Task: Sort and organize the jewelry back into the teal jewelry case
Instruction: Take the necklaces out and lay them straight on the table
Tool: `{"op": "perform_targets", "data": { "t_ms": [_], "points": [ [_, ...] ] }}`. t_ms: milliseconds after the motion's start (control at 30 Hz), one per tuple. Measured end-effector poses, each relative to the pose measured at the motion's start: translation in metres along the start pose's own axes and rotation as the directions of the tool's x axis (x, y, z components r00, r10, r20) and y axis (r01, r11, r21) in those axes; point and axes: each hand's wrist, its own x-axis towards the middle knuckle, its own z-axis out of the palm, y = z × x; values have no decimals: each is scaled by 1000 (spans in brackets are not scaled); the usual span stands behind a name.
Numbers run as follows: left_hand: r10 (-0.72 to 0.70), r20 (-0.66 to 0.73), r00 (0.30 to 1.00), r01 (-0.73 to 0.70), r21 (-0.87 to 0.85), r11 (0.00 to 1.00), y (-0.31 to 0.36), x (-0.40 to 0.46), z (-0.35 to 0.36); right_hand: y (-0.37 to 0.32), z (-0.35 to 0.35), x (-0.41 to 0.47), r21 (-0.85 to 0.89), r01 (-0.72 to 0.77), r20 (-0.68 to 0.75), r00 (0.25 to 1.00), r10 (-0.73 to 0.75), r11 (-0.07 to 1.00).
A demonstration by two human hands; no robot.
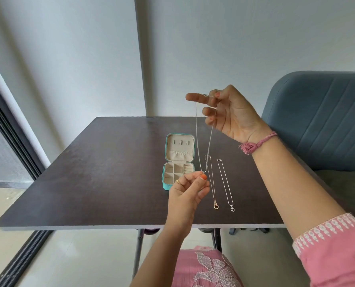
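Note:
The teal jewelry case (167, 186) lies open on the dark table (102, 183), its beige lid flat behind the divided tray. A thin silver necklace (197, 137) hangs stretched in the air beside the case. My right hand (232, 114) is raised and pinches the chain's top between thumb and fingers, index finger pointing left. My left hand (190, 188) pinches the pendant end low down, just right of the case. On the table to the right lie a gold necklace with a ring pendant (213, 189) and a silver necklace with a heart pendant (227, 189).
A blue-grey upholstered sofa (321, 121) stands right of the table. A dark sliding-door frame (11, 141) runs along the left. The table's front edge is just ahead of my lap, with metal legs below.

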Motion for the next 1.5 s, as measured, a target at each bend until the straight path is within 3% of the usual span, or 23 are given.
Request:
{"op": "perform_targets", "data": {
  "t_ms": [167,467,767,933,1100,1333,1500],
  "points": [
    [6,-30,1000,-6,17,1000,-9,-6,1,-2,-18,0,23,33,-177,984,-28,999],
    [14,-33,999,-11,93,996,-23,-15,6,3,-43,-6,-131,-65,-382,924,10,989],
    [48,-41,998,-42,133,990,-35,-19,10,-2,-65,-11,-128,-95,-400,916,37,987],
    [91,-49,995,-77,243,967,-41,-22,9,-7,-80,-15,-176,-175,-329,938,110,969],
    [148,-41,988,-116,434,894,-51,-25,9,-16,-98,-20,-362,-294,-232,948,220,885],
    [200,0,980,-161,597,786,-63,-30,20,-27,-132,-22,-481,-440,-271,897,349,758],
    [303,119,945,-286,748,598,-75,-26,26,-15,-163,-22,-592,-547,-367,837,407,592]
  ]
}}
